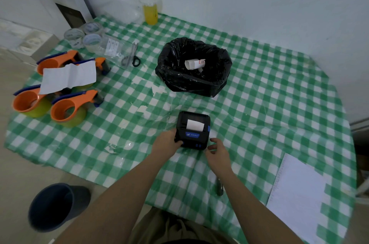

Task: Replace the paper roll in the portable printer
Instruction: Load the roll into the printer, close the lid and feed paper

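Note:
A small black portable printer (pixel 193 129) with a blue label sits on the green checked tablecloth (pixel 259 103), lid down. A short strip of white paper (pixel 194 124) sticks out of its slot. My left hand (pixel 167 141) grips the printer's near left corner. My right hand (pixel 217 150) hovers just right of the printer's near right corner, fingers curled and apart, holding nothing. A curled white paper roll (pixel 194 64) lies inside the black bin bag (pixel 193 67) beyond the printer.
Orange tape dispensers (pixel 67 107) and a loose white sheet (pixel 68 76) lie at the left. Scissors (pixel 131 55), clear tape rolls (pixel 87 36) and a yellow drink cup (pixel 150 12) stand further back. A white notepad (pixel 299 195) lies near right, a dark bucket (pixel 58 205) on the floor.

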### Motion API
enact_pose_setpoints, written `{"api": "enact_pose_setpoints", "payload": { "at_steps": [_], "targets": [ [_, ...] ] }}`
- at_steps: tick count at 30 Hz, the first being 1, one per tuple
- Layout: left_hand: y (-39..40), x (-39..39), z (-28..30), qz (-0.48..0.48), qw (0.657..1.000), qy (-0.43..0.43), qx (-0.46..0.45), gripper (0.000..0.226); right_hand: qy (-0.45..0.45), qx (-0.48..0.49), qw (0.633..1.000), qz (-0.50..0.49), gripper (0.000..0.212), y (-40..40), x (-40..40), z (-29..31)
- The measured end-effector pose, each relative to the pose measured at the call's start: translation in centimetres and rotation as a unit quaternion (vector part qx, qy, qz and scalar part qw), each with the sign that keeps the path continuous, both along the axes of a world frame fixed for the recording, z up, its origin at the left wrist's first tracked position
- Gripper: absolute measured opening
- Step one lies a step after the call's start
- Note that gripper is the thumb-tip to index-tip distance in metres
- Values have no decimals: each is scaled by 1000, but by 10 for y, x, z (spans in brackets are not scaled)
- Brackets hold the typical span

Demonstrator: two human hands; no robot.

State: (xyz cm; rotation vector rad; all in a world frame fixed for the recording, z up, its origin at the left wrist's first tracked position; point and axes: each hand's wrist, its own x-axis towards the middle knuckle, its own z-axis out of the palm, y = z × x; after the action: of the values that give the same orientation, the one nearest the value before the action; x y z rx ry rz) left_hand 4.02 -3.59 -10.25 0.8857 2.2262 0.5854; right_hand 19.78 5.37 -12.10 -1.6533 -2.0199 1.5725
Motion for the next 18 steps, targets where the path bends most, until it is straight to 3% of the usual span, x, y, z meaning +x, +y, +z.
{"api": "enact_pose_setpoints", "payload": {
  "at_steps": [18],
  "targets": [
    [1, 1, 1, -2, 1000, -1, 4, 36, 8, -2, 1000, -4, 42, 0, -3, -3]
  ]
}}
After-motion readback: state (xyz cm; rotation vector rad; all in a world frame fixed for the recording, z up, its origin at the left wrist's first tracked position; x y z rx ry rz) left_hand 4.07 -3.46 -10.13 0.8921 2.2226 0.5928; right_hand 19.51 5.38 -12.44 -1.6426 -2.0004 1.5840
